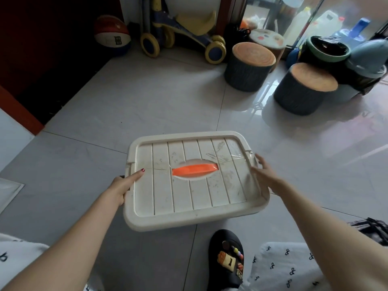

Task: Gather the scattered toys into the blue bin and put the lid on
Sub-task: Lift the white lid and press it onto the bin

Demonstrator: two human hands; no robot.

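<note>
Left hand (123,185) gripped the cream ribbed plastic lid (195,181) at its left edge, right hand (265,175) lay slack on the right edge, so the lid could tip.

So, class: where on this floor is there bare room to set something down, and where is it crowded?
Bare tile floor lies between the cream lid and the ride-on toy, and left of the left hand. It is crowded along the back: basketball, stump stools, bins.

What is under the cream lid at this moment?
The cream lid hides nearly everything below it. Only a dark bit shows at its left edge by the left hand, which grips that edge; the right hand rests open at the right edge. No blue bin or toys are visible.
</note>
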